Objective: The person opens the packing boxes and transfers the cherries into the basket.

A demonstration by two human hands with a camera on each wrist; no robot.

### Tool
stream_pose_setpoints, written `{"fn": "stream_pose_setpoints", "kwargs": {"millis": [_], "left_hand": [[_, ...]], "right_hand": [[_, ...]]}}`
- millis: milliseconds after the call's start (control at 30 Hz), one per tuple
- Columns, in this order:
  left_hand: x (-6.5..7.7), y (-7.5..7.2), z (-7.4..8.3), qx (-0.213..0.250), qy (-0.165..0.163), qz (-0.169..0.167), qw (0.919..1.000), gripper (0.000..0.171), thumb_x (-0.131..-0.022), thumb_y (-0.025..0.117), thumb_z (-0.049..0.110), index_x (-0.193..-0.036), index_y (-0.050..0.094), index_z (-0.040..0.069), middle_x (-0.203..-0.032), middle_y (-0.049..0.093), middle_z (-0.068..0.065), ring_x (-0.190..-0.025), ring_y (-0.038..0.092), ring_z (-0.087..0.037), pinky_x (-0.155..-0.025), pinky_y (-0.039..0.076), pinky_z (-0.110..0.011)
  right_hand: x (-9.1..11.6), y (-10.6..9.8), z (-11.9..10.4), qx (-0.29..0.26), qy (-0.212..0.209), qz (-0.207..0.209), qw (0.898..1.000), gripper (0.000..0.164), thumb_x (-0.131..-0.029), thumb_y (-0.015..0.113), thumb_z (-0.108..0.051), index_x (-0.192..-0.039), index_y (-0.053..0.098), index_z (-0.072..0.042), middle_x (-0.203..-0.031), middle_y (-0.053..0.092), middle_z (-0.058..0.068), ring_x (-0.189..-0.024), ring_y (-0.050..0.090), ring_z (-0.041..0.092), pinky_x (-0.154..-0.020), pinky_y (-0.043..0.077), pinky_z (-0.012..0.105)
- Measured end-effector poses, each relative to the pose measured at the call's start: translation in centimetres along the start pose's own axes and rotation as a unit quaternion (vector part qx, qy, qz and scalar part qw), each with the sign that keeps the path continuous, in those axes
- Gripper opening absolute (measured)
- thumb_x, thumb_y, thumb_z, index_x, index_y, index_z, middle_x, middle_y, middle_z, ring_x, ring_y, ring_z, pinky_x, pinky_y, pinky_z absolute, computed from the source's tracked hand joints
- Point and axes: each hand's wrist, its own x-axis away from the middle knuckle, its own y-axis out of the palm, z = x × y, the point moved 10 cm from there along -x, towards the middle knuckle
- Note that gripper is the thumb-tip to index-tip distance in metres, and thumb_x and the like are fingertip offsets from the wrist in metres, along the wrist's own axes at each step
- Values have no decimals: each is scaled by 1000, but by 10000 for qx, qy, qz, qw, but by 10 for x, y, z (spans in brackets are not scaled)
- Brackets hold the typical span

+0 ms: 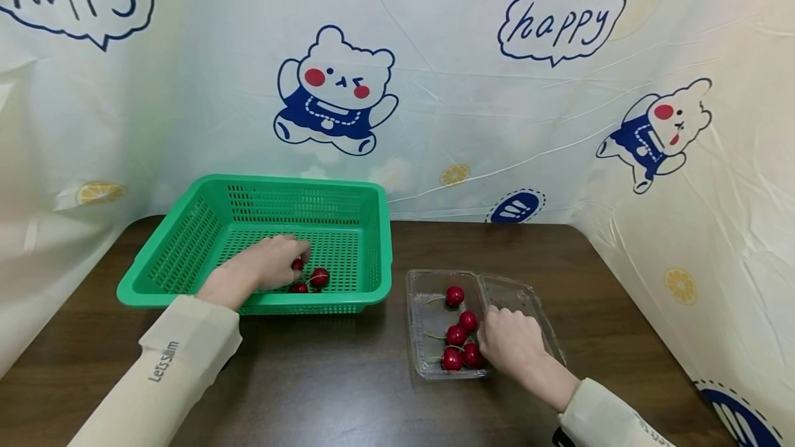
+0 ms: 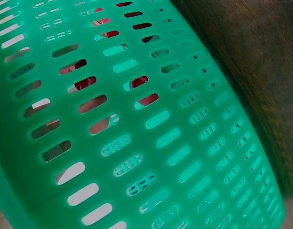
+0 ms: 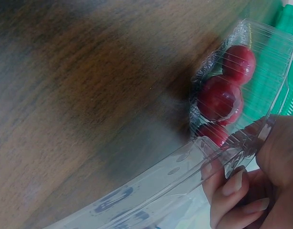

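Note:
In the head view my left hand (image 1: 268, 262) reaches over the front rim of the green basket (image 1: 385, 254). Its fingers curl round a cherry (image 1: 297, 264), partly hidden by them. Two more cherries lie just below on the basket floor, one of them a dark red cherry (image 1: 319, 276). Through the basket's slots, the left wrist view gives only scraps of red and skin. My right hand (image 1: 512, 340) grips the hinge side of an open clear plastic container (image 1: 428, 316). Several stemmed cherries (image 1: 456, 335) sit inside it; fingers and thumb pinch the plastic edge in the right wrist view.
The container's lid (image 1: 506, 292) lies folded out to the right, partly behind my right hand. Both containers stand on a dark wooden table (image 1: 348, 378). A printed curtain (image 1: 435, 123) hangs behind the table and along its sides.

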Motion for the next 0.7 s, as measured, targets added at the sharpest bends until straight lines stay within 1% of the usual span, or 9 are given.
{"fn": "stream_pose_setpoints", "kwargs": {"millis": [200, 333, 567, 700], "left_hand": [[-1, 1, -1, 2, -10, -28, 10000, 6, -89, 61, 6, -95, 59, 5, -85, 55, -8, -66, 46, -19, -59, 38, -32], [-2, 1, -1, 19, -2, -29, 10000, 7, -89, 62, 6, -96, 60, 5, -86, 55, -8, -67, 46, -19, -60, 38, -33], [-2, 1, -2, -28, -55, -33, 10000, 12, -88, 62, 6, -101, 62, 5, -90, 58, -10, -70, 48, -20, -61, 40, -34], [-3, 3, -3, -96, -96, -85, 9999, 14, -90, 62, 9, -103, 62, 6, -98, 59, -13, -72, 50, -21, -62, 43, -36]], "right_hand": [[0, 0, 0, 4, 5, -57, 10000, 27, -83, 61, -15, -61, 51, -6, -49, 51, 8, -40, 46, 20, -33, 42, 39], [0, 1, -1, 5, -6, -65, 10000, 27, -84, 61, -15, -61, 50, -6, -48, 48, 7, -39, 44, 18, -32, 41, 37], [0, 1, -1, -2, -15, -76, 10000, 28, -85, 61, -15, -61, 50, -6, -47, 46, 5, -39, 42, 17, -32, 39, 35], [0, 1, -1, 8, -6, -82, 10000, 28, -85, 61, -15, -61, 51, -5, -47, 47, 6, -39, 43, 18, -32, 40, 36]]}}
